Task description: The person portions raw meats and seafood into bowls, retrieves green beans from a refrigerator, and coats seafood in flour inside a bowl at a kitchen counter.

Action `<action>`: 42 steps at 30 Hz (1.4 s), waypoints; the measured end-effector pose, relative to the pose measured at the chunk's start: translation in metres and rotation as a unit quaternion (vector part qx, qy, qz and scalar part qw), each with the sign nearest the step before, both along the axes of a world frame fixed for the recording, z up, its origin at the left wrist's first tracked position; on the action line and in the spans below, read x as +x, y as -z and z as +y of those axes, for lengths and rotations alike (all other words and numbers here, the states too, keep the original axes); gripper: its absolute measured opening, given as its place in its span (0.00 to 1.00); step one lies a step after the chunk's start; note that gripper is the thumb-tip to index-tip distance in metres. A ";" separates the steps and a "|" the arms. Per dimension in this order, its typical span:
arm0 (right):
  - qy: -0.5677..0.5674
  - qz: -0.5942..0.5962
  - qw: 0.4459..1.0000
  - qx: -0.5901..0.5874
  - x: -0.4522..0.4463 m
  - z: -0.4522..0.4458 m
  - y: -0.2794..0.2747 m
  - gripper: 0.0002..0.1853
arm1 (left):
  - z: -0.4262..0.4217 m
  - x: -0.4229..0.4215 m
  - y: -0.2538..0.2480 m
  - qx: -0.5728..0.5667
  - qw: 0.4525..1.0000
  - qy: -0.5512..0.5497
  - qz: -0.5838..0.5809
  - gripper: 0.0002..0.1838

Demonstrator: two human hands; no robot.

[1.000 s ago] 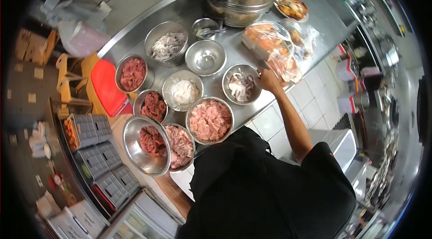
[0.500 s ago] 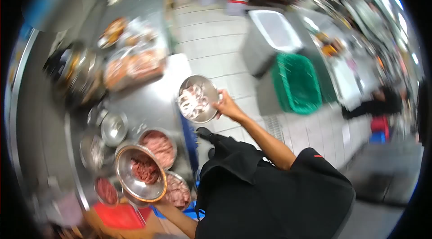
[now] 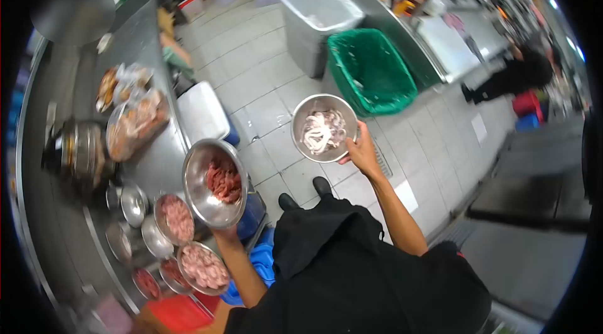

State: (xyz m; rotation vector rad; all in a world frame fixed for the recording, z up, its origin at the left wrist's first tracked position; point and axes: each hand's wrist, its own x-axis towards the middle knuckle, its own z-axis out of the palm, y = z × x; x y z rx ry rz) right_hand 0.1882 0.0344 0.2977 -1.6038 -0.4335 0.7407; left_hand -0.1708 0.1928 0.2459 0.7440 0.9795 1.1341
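Observation:
My right hand [image 3: 363, 150] grips the rim of a steel bowl [image 3: 297, 128] holding whitish strips that look like squid [image 3: 321, 131]. This bowl is over the tiled floor in front of the green-lined bin. On the left, my left hand [image 3: 226, 233] supports a larger steel bowl [image 3: 198, 199] from below, its fingers mostly hidden underneath. Dark red strips of raw meat [image 3: 224, 182] lie in that bowl, which is tilted and held beside the counter edge. Close by on the counter stand a bowl of pink meat [image 3: 177, 218] and a bowl of pale meat chunks [image 3: 204, 267].
A steel counter [image 3: 147, 167] runs along the left with bagged food [image 3: 138, 123] and several bowls. Ahead are a grey bin [image 3: 301, 35] and a green-lined bin [image 3: 370, 73]. A white-lidded container [image 3: 202, 114] stands beside the counter. Another person [image 3: 524, 73] is at the far right.
The view has swung to the right. The bowl of red meat has moved from above the counter bowls out past the counter edge. Both hands still hold their bowls.

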 end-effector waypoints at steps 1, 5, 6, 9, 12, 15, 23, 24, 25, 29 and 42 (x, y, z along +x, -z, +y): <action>-0.008 0.010 1.000 0.026 0.004 0.003 0.004 0.28 | -0.010 0.003 0.002 -0.005 1.000 -0.002 0.001 0.23; -0.185 -0.027 0.982 -0.006 -0.035 0.077 0.004 0.27 | -0.044 -0.037 -0.001 -0.021 0.995 -0.095 -0.001 0.23; -0.212 -0.030 0.976 -0.047 -0.055 0.109 0.000 0.27 | -0.050 -0.053 -0.001 -0.018 0.991 -0.131 -0.005 0.23; -0.382 -0.041 0.923 -0.014 -0.083 0.191 0.000 0.25 | -0.087 -0.069 -0.003 -0.007 0.971 -0.238 -0.001 0.23; -0.452 -0.039 0.891 0.002 -0.174 0.295 0.003 0.24 | -0.108 -0.119 0.002 -0.003 0.939 -0.344 -0.003 0.24; -0.488 -0.074 0.870 0.002 -0.218 0.371 0.023 0.22 | -0.125 -0.150 0.012 0.008 0.897 -0.441 -0.011 0.24; -0.490 -0.598 0.591 0.232 -0.435 0.478 -0.009 0.23 | -0.146 -0.242 0.022 -0.007 0.772 -0.636 -0.003 0.24; -0.566 -0.527 0.583 0.249 -0.488 0.478 -0.024 0.19 | -0.149 -0.247 0.023 -0.009 0.762 -0.648 -0.002 0.24; -0.629 -0.472 0.576 0.223 -0.541 0.468 -0.040 0.13 | -0.153 -0.251 0.024 -0.013 0.752 -0.659 -0.001 0.24; -0.692 -0.596 0.386 0.131 -0.681 0.487 -0.019 0.17 | -0.169 -0.239 0.033 -0.045 0.723 -0.689 -0.012 0.24; -0.762 -0.605 0.170 0.156 -0.726 0.553 -0.004 0.14 | -0.193 -0.234 0.039 -0.077 0.694 -0.716 -0.025 0.25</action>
